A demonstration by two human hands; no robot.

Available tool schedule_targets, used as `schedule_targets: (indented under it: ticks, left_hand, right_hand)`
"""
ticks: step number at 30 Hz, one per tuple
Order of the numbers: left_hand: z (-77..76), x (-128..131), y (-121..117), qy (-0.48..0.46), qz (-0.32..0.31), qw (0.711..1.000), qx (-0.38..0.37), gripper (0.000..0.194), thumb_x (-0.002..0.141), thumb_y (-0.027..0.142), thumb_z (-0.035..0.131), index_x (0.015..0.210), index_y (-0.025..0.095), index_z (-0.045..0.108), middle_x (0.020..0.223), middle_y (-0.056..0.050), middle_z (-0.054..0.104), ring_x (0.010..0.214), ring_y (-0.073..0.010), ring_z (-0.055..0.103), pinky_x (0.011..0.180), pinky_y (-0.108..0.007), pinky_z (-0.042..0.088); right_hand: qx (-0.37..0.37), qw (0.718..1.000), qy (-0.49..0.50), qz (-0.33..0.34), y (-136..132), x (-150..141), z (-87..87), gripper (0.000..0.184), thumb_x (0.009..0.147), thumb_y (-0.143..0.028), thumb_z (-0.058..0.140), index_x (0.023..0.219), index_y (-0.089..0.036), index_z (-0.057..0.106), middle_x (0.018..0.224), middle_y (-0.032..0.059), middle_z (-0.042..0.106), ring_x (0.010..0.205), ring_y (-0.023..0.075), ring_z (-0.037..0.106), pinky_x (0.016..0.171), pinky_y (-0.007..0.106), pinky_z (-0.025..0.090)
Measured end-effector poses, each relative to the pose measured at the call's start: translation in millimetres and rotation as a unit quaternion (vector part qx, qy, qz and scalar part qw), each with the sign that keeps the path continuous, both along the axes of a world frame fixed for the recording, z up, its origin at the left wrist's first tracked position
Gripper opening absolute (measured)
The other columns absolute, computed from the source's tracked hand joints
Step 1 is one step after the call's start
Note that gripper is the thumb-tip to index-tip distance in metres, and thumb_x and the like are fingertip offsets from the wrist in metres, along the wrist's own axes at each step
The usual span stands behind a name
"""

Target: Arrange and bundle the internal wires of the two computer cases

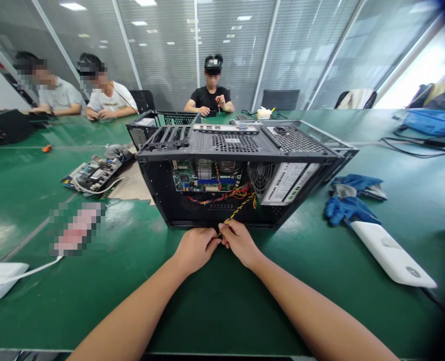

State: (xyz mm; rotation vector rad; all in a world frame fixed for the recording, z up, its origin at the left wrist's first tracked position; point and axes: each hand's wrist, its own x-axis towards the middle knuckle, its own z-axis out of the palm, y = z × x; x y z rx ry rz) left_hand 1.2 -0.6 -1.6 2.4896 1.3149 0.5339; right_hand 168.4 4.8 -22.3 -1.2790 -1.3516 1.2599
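A black computer case (241, 145) lies on its side on the green table (222, 301), its open side facing me. Inside I see a motherboard (203, 178), a power supply (286, 183) and red and yellow cables (226, 196). A yellow-and-black twisted cable (238, 209) runs out of the case to my hands. My left hand (195, 246) and my right hand (239, 240) meet just in front of the case, both pinched shut on the end of this cable. The cable's connector is hidden between my fingers.
A loose circuit board (94, 174) lies left of the case, blue gloves (352, 200) and a white device (391, 254) to the right. Another white device (0, 280) sits at the near left. Three people sit at the far side of the table.
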Motion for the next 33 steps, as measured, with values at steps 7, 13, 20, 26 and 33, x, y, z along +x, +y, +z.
schedule_targets:
  ticks: [7, 13, 20, 26, 33]
  left_hand:
    - [3.7, 1.4, -1.2, 0.006, -0.002, 1.000, -0.006, 0.017, 0.095, 0.023, 0.054, 0.079, 0.019, 0.058, 0.077, 0.000, 0.065, 0.070, -0.0150, 0.060, 0.063, -0.026, 0.038]
    - [4.3, 2.0, -1.7, 0.023, -0.006, 1.000, -0.010, 0.016, 0.095, 0.023, 0.052, 0.082, 0.019, 0.060, 0.079, -0.002, 0.066, 0.073, -0.0163, 0.062, 0.064, -0.027, 0.040]
    - [2.7, 1.9, -1.2, 0.037, -0.010, 0.999, -0.014, 0.016, 0.096, 0.024, 0.051, 0.086, 0.019, 0.062, 0.081, -0.002, 0.067, 0.074, -0.0174, 0.063, 0.065, -0.028, 0.042]
    - [1.6, 2.2, -0.4, 0.031, -0.015, 0.999, -0.013, 0.016, 0.096, 0.023, 0.050, 0.087, 0.019, 0.063, 0.083, -0.002, 0.068, 0.075, -0.0173, 0.064, 0.066, -0.028, 0.044]
    - [3.7, 2.8, -1.9, 0.033, -0.014, 0.999, -0.015, 0.016, 0.096, 0.023, 0.051, 0.086, 0.018, 0.063, 0.083, -0.003, 0.068, 0.075, -0.0176, 0.064, 0.066, -0.028, 0.044]
  right_hand:
    - [0.001, 1.000, 0.005, -0.001, 0.8, 0.0, -0.6, 0.031, 0.088, -0.046, 0.055, 0.070, -0.022, 0.047, 0.052, -0.0057, 0.049, 0.046, 0.0104, 0.047, 0.049, 0.025, 0.038]
    - [0.004, 1.000, 0.005, 0.005, 0.5, 0.1, -2.1, 0.031, 0.089, -0.045, 0.054, 0.071, -0.022, 0.047, 0.053, -0.0059, 0.049, 0.047, 0.0103, 0.047, 0.049, 0.025, 0.037]
    - [-0.006, 1.000, 0.006, 0.005, 1.1, 0.1, -2.8, 0.030, 0.088, -0.046, 0.054, 0.072, -0.022, 0.048, 0.052, -0.0060, 0.049, 0.046, 0.0105, 0.047, 0.049, 0.025, 0.037]
    - [-0.007, 1.000, 0.005, 0.003, 0.8, 0.1, -1.5, 0.030, 0.088, -0.047, 0.055, 0.073, -0.021, 0.048, 0.052, -0.0058, 0.050, 0.046, 0.0107, 0.047, 0.048, 0.025, 0.037]
    - [-0.004, 1.000, 0.008, 0.004, 0.9, -0.2, -0.1, 0.030, 0.087, -0.047, 0.056, 0.072, -0.022, 0.048, 0.052, -0.0058, 0.049, 0.047, 0.0109, 0.048, 0.049, 0.025, 0.037]
